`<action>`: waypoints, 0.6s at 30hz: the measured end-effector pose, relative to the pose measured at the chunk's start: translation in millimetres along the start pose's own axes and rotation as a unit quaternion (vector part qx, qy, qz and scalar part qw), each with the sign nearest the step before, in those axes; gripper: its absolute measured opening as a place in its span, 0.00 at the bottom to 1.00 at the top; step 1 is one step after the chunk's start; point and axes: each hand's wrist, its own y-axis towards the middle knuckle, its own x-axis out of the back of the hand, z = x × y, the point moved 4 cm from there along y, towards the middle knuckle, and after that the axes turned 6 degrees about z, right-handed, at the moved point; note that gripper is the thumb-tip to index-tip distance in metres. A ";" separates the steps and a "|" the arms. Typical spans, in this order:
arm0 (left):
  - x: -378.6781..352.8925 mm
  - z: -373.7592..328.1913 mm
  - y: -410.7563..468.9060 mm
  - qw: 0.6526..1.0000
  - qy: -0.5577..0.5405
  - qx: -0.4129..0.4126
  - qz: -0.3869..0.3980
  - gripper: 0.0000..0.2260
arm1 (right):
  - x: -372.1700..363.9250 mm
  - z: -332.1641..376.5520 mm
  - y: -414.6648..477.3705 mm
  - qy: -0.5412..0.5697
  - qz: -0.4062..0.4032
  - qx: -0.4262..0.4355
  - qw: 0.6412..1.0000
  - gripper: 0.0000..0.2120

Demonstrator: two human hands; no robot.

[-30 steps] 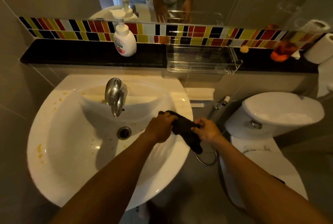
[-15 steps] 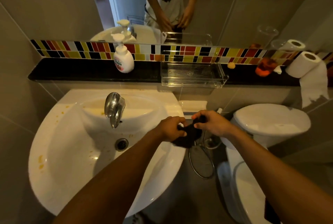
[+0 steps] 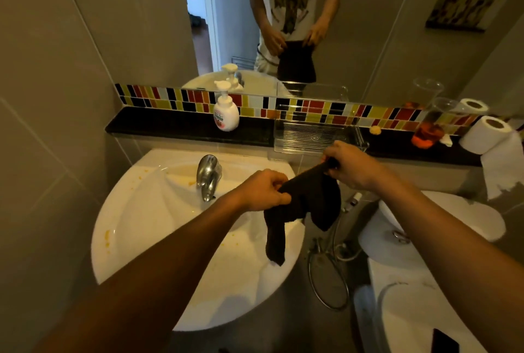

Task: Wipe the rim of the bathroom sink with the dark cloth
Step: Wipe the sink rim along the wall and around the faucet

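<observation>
A white bathroom sink (image 3: 119, 228) fills the lower left, with yellow-orange specks on its left rim and a chrome tap (image 3: 208, 175) at the back. The dark cloth (image 3: 310, 202) hangs stretched between both hands above the sink's right rim, one corner drooping down over the rim. My left hand (image 3: 262, 189) pinches the cloth's left end over the basin's right side. My right hand (image 3: 347, 165) grips the cloth's right end, higher and beyond the sink's edge.
A black ledge (image 3: 170, 125) behind the sink carries a soap pump bottle (image 3: 226, 111), a clear plastic tray (image 3: 317, 132), an orange cup (image 3: 428, 132) and a toilet roll (image 3: 486, 134). A toilet (image 3: 439, 239) and a spray hose (image 3: 329, 276) stand to the right. A mirror spans the wall above.
The bunched cloth has been pulled open between the hands and lifted. My right hand moved up and right; the head view tilted upward, showing more mirror.
</observation>
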 end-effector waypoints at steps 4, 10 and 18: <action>9.9 -8.7 -27.2 0.998 -0.016 -0.013 -0.053 0.11 | 9.4 14.5 -3.8 -0.029 0.019 0.006 0.999 0.09; -3.4 1.7 -53.0 0.994 -0.069 0.045 -0.072 0.10 | 2.4 22.0 -12.0 -0.022 0.036 0.004 0.999 0.16; -38.8 -2.8 -87.1 0.963 -0.231 0.012 -0.134 0.09 | 7.8 21.8 -27.0 -0.052 0.051 0.004 0.997 0.16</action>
